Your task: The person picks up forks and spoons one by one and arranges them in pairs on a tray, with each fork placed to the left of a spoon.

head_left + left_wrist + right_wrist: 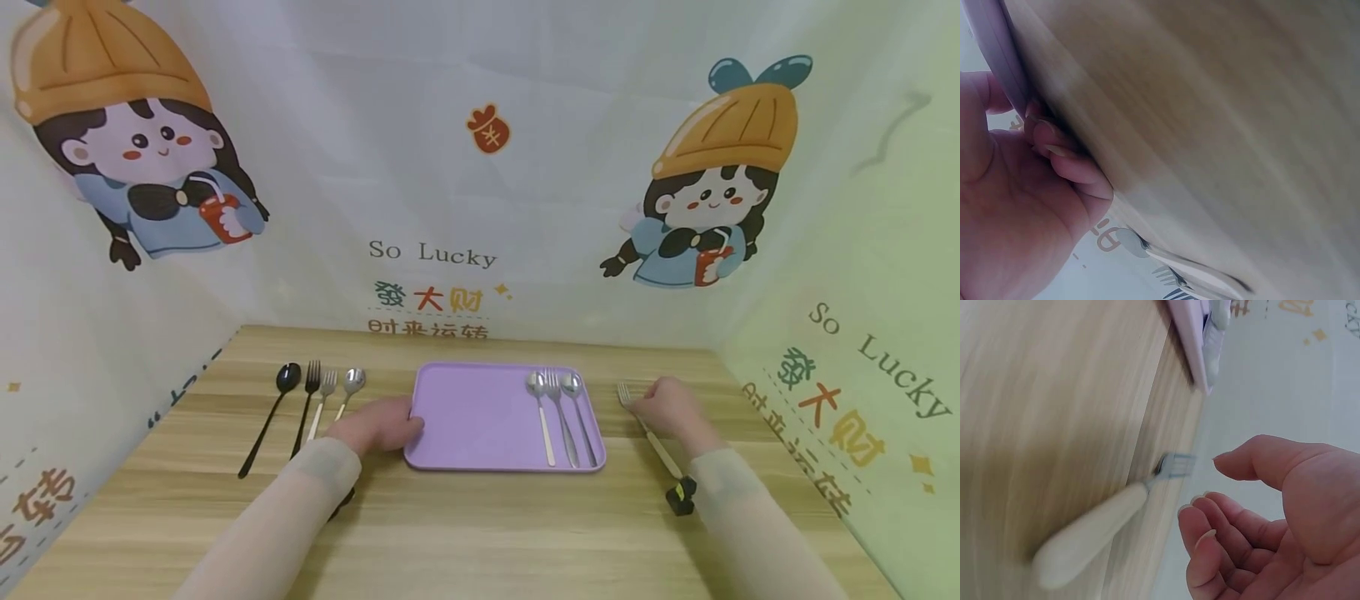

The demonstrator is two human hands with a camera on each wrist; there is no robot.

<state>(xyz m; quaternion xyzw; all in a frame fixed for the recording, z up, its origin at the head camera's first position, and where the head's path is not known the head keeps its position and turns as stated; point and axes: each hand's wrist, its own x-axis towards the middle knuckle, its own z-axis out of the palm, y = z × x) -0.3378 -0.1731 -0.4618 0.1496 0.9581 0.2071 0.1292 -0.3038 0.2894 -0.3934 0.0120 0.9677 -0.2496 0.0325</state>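
My left hand (382,423) grips the left rim of a purple tray (472,417), with the thumb on its upper side. In the left wrist view, its fingers (1072,169) curl beneath the tray edge. Two spoons and a fork (562,417) lie side by side in the tray's right part. To the right of the tray, my right hand (675,410) hovers beside a fork with a cream handle (663,454). The right wrist view shows thumb and fingers apart, with a gap between them and this fork (1094,534), which lies on the table.
Left of the tray lie a black spoon (287,379), a black fork (311,383), a light-handled fork (327,383) and a light-handled spoon (355,382), the last partly behind my left hand. A printed cloth (585,292) hangs around the wooden table (480,533).
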